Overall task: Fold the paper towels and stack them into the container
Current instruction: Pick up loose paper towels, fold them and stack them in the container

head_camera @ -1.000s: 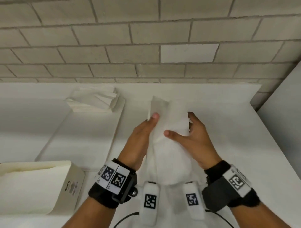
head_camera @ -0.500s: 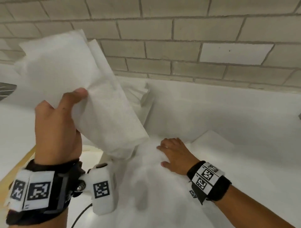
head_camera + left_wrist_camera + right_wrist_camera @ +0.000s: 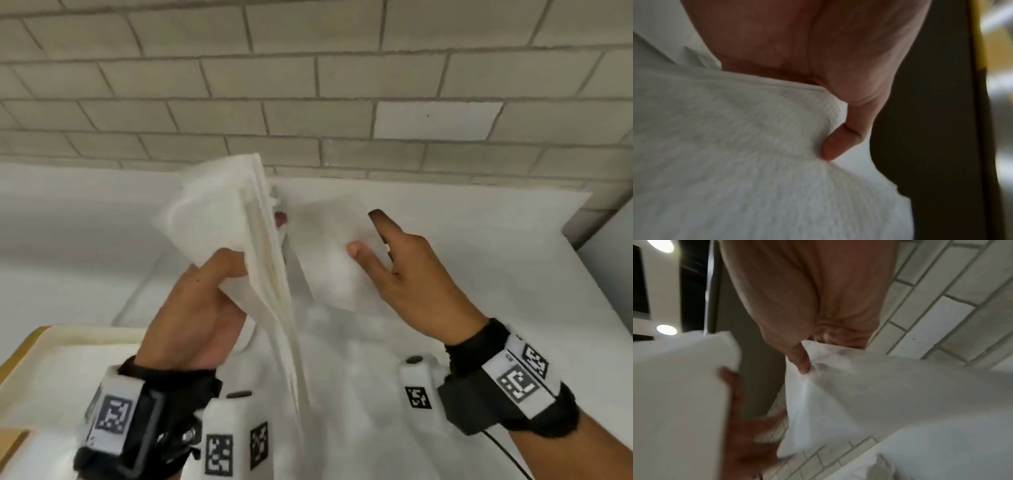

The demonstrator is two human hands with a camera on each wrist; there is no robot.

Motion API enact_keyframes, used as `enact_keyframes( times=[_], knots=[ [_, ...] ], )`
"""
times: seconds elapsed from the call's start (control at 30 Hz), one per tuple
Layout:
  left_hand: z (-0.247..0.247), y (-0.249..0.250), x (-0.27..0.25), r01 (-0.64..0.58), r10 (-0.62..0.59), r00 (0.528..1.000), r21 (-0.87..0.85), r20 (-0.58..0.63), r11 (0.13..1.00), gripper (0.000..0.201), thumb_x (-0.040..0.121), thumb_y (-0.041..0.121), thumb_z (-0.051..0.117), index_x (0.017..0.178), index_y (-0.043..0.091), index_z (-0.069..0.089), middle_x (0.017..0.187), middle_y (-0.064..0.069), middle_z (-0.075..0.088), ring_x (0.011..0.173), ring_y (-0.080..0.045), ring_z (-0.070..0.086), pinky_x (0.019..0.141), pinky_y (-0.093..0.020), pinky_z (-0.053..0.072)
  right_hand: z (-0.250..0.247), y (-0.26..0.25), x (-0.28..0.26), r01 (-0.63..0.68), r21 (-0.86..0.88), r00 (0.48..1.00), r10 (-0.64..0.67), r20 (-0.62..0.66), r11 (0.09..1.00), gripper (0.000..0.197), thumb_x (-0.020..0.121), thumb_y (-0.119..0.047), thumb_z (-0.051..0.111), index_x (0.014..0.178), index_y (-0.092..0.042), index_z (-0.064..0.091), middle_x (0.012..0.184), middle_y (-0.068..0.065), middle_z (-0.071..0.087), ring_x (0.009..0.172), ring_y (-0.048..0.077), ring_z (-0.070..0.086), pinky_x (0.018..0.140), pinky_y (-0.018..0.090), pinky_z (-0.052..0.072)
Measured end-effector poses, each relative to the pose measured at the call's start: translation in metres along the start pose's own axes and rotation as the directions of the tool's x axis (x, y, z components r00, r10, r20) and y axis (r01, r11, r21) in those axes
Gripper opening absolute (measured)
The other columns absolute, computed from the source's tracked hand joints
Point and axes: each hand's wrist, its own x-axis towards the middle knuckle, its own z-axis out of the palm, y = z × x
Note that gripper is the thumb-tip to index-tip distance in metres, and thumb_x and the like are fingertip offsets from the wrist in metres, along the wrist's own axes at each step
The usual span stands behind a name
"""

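Left hand (image 3: 191,308) grips paper towels (image 3: 219,212); right hand (image 3: 411,284) pinches one.

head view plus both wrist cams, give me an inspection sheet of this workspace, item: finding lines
surface: white tabletop against a wall.
job's things: thick bunch of white paper towels held up off the table; single white paper towel sheet held beside it; white open box with tan edge at lower left.
clutter: nothing seen.
grippers: left hand grips the bunch, thumb pressed into it; right hand pinches the single sheet.
cables: thin black cable trailing from the right wristband.
surroundings: grey painted brick wall; round ceiling lights in the right wrist view.
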Motion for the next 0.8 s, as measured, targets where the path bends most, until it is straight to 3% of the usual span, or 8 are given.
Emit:
enact_keyframes(
  times=[0.1, 0.23, 0.4, 0.47, 0.57, 0.67, 0.73, 0.8],
  knots=[
    [0.024, -0.03, 0.012, 0.159, -0.159, 0.987, 0.008, 0.003, 0.987, 0.021, 0.072, 0.012, 0.075, 0.091, 0.009, 0.081, 0.106, -0.012, 0.077, 0.102, -0.028, 0.073, 0.079, -0.03, 0.06, -0.002, -0.007, -0.017, 0.049, 0.129, 0.998, -0.044, -0.044, 0.99, 0.012, 0.1, -0.035, 0.051, 0.098, -0.046, 0.047, 0.053, -0.009, 0.045, 0.042, 0.009, 0.036, 0.047, 0.014, 0.031],
    [0.049, -0.055, 0.015, 0.199, -0.2, 0.971, -0.018, -0.129, 0.98, 0.036, 0.091, 0.018, 0.066, 0.124, 0.004, 0.066, 0.116, -0.012, 0.075, 0.11, -0.03, 0.071, 0.092, -0.043, 0.057, 0.002, -0.005, -0.035, -0.045, 0.335, 0.995, 0.071, -0.066, 0.941, 0.032, 0.094, -0.019, 0.066, 0.122, -0.026, 0.054, 0.103, -0.008, 0.072, 0.093, 0.01, 0.069, 0.082, 0.032, 0.058],
    [0.051, -0.074, 0.017, 0.051, 0.01, 0.961, 0.211, -0.278, 0.976, 0.028, 0.094, 0.021, 0.069, 0.122, 0.015, 0.068, 0.111, -0.001, 0.077, 0.105, -0.023, 0.073, 0.095, -0.051, 0.056, 0.0, 0.004, -0.066, -0.318, 0.614, 0.945, 0.294, 0.143, 0.723, 0.038, 0.096, -0.057, 0.049, 0.124, -0.032, 0.053, 0.115, -0.021, 0.066, 0.11, 0.0, 0.061, 0.097, 0.023, 0.043],
    [0.052, -0.079, 0.013, -0.04, 0.141, 0.964, 0.401, -0.226, 0.915, 0.022, 0.096, 0.022, 0.067, 0.119, 0.023, 0.068, 0.107, 0.01, 0.076, 0.1, -0.012, 0.073, 0.09, -0.04, 0.059, -0.001, 0.004, -0.072, -0.317, 0.586, 0.948, 0.27, 0.169, 0.746, 0.044, 0.09, -0.061, 0.053, 0.125, -0.034, 0.055, 0.127, -0.015, 0.063, 0.124, 0.004, 0.055, 0.106, 0.035, 0.038],
    [0.059, -0.089, 0.004, -0.102, 0.198, 0.972, 0.534, -0.125, 0.839, 0.039, 0.096, 0.019, 0.066, 0.129, 0.034, 0.051, 0.108, 0.031, 0.068, 0.097, 0.012, 0.065, 0.075, -0.009, 0.052, 0.003, 0.007, -0.068, -0.267, 0.436, 0.961, 0.272, 0.053, 0.859, 0.032, 0.095, -0.035, 0.063, 0.125, -0.034, 0.053, 0.12, -0.016, 0.067, 0.112, 0.004, 0.064, 0.098, 0.037, 0.052],
    [0.058, -0.096, 0.003, 0.121, -0.079, 0.983, 0.261, -0.165, 0.958, 0.056, 0.089, 0.034, 0.073, 0.139, 0.028, 0.05, 0.121, 0.012, 0.071, 0.106, -0.004, 0.07, 0.09, -0.029, 0.058, 0.013, 0.024, -0.066, -0.292, 0.41, 0.943, 0.331, -0.026, 0.864, 0.028, 0.1, -0.019, 0.055, 0.125, -0.032, 0.051, 0.115, -0.016, 0.068, 0.106, 0.005, 0.066, 0.097, 0.041, 0.053],
    [0.052, -0.101, 0.001, 0.355, -0.354, 0.926, -0.021, -0.13, 0.935, 0.051, 0.09, 0.033, 0.072, 0.135, 0.015, 0.059, 0.123, -0.008, 0.072, 0.113, -0.027, 0.07, 0.102, -0.05, 0.052, 0.019, 0.034, -0.067, -0.373, 0.472, 0.911, 0.411, 0.024, 0.799, 0.024, 0.101, -0.016, 0.05, 0.12, -0.032, 0.051, 0.111, -0.016, 0.069, 0.105, 0.008, 0.066, 0.1, 0.044, 0.051],
    [0.048, -0.105, -0.003, 0.443, -0.443, 0.893, -0.015, -0.078, 0.896, 0.036, 0.098, 0.028, 0.062, 0.13, 0.012, 0.064, 0.121, -0.012, 0.073, 0.113, -0.033, 0.069, 0.104, -0.052, 0.05, 0.027, 0.04, -0.071, -0.438, 0.463, 0.896, 0.415, 0.157, 0.771, 0.031, 0.101, -0.013, 0.047, 0.121, -0.037, 0.046, 0.109, -0.019, 0.068, 0.103, 0.005, 0.066, 0.1, 0.041, 0.051]
  ],
)
